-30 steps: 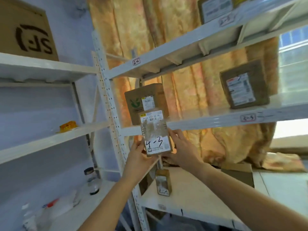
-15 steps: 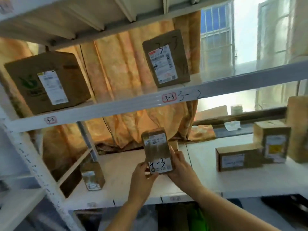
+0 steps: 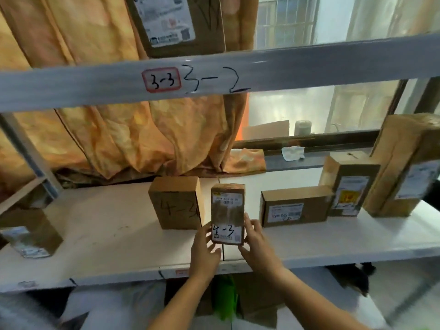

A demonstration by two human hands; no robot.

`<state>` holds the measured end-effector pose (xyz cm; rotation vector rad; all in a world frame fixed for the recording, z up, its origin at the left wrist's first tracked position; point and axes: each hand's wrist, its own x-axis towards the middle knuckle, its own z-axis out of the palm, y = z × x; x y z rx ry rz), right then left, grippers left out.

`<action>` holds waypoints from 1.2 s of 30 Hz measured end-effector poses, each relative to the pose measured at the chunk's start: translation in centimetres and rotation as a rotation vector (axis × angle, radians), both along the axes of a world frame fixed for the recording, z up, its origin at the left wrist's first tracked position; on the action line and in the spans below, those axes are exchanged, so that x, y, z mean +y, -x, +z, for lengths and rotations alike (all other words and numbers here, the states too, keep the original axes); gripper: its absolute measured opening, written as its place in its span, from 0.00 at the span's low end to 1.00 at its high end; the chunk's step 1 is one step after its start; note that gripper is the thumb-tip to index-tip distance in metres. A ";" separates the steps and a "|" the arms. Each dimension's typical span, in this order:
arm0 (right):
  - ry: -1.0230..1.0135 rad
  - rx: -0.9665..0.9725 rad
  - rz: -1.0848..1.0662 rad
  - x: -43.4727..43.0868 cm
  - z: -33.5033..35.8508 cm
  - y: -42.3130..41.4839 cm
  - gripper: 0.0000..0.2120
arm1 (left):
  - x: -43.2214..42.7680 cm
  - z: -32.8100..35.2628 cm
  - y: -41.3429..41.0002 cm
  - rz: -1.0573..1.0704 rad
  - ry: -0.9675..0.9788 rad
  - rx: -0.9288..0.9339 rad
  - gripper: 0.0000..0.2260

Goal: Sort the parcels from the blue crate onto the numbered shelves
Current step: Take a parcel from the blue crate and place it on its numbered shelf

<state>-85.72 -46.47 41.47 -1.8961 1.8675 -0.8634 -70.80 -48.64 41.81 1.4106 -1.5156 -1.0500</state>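
- The parcel point(image 3: 228, 214), a small brown box with a white label and "4-3" written low on its front, stands upright at the centre of the frame on the lower shelf point(image 3: 107, 234), near the front edge.
- The left hand point(image 3: 204, 248) lies against the parcel's lower left side. Its grip is loose, with the fingers nearly straight along the edge and the thumb spread out below.
- The right hand point(image 3: 258, 244) mirrors it on the lower right side, with the fingers stretched up along the edge rather than wrapped round.
- The parcel sits between the two palms, and whether its base rests fully on the shelf cannot be told.
- Just left of the parcel stands a plain box point(image 3: 176, 206), also marked "4-3".
- To the right lies a low box point(image 3: 294, 207), then an upright box with a yellow sticker point(image 3: 350, 186), then a tall taped package point(image 3: 402, 167) leaning at the right edge.
- Another box point(image 3: 28, 232) stands at the far left of the same shelf.
- Across the upper frame runs the upper shelf point(image 3: 309, 65), with a red-bordered tag point(image 3: 162, 79) reading "3-3" and "3-2" handwritten beside it.
- A labelled carton point(image 3: 176, 22) sits on the upper shelf.
- An orange curtain point(image 3: 95, 139) hangs behind on the left.
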 end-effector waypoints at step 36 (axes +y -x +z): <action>-0.222 -0.324 0.155 -9.4 -4.8 -3.1 0.40 | -7.6 -6.0 -2.3 -0.008 -0.084 -0.321 0.32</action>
